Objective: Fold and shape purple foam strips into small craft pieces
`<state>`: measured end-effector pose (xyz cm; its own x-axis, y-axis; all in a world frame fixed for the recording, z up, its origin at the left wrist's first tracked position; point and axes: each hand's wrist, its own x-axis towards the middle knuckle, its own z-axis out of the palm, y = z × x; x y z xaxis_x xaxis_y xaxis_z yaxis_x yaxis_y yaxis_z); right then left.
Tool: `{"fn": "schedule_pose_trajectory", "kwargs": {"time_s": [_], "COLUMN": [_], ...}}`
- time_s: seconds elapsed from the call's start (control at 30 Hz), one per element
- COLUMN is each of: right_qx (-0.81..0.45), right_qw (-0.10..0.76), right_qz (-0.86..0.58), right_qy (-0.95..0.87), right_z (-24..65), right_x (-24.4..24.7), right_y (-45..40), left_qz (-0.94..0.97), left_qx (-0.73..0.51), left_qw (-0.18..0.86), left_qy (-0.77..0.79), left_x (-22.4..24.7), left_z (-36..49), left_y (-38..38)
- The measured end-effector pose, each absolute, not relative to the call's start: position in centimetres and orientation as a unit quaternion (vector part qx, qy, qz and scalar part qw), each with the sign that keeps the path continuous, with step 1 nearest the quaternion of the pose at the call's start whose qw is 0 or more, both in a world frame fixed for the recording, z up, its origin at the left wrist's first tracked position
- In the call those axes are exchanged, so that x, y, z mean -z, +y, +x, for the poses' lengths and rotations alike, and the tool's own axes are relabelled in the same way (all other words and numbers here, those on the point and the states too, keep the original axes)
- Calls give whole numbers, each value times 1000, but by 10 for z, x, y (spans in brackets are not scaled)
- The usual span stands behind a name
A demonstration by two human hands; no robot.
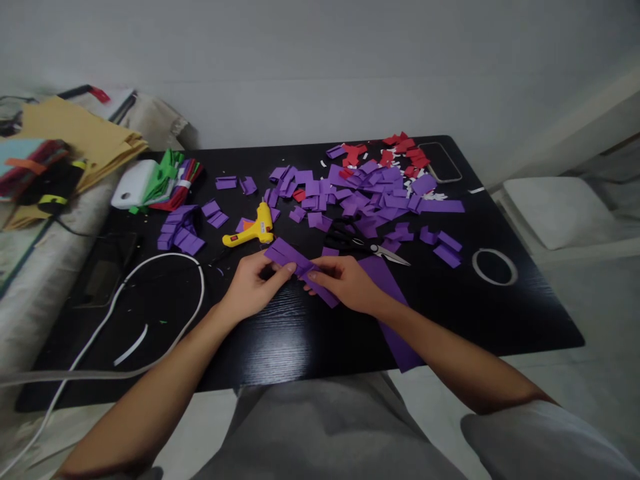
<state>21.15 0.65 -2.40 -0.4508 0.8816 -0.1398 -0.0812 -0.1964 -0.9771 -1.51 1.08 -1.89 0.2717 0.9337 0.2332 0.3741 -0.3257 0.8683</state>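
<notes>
— Grey wall stands behind one black table. Which things upon it are the biggest?

— I count one long purple sheet; it lies partly under the right forearm. At the left side, one white cable makes a wide loop.

— And the middle-sized ones?

— One white board with a hole, near the left edge. One yellow glue gun, lying on its side, just beyond the left hand. One pair of scissors, with black handles, beside the heap, its blades toward the right. One pale ring, well apart, on the right.

— How many small pieces, please?

— The purple pieces overlap in a heap, so I cannot count them exactly; they are dozens. The red pieces behind them are fewer. One white strip lies inside the loop.

— Now the hands?

— They are two, and both are gripping. Between them, above the front half of the table, is the folded purple paper, slanting down to the right. The left hand pinches it with the thumb on top. The right hand also presses its thumb from above, close to the left thumb; its other fingers are partly hidden underneath. Both forearms come inward from the lower corners.
</notes>
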Motion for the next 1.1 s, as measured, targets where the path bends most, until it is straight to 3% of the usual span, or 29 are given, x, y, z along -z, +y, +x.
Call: {"fn": "schedule_pose_trajectory", "kwargs": {"time_s": [0.4, 0.5, 0.73, 1.1], "right_qx": [-638, -641, -662, -659], "right_qw": [380, 382, 392, 405], "right_qz": [-409, -410, -413, -420], "right_qy": [-531, -524, -487, -475], "right_z": [211, 211, 211, 212], "right_x": [23, 25, 18, 13], "right_y": [6, 6, 4, 5], "left_qz": [754, 723, 550, 566], "left_qx": [-434, -444, -502, -511], "left_qw": [250, 292, 504, 482], "left_qy": [424, 441, 439, 432], "left_x": [6, 7, 14, 17], "left_z": [-9, -7, -3, -6], "left_y": [7, 5, 11, 16]}}
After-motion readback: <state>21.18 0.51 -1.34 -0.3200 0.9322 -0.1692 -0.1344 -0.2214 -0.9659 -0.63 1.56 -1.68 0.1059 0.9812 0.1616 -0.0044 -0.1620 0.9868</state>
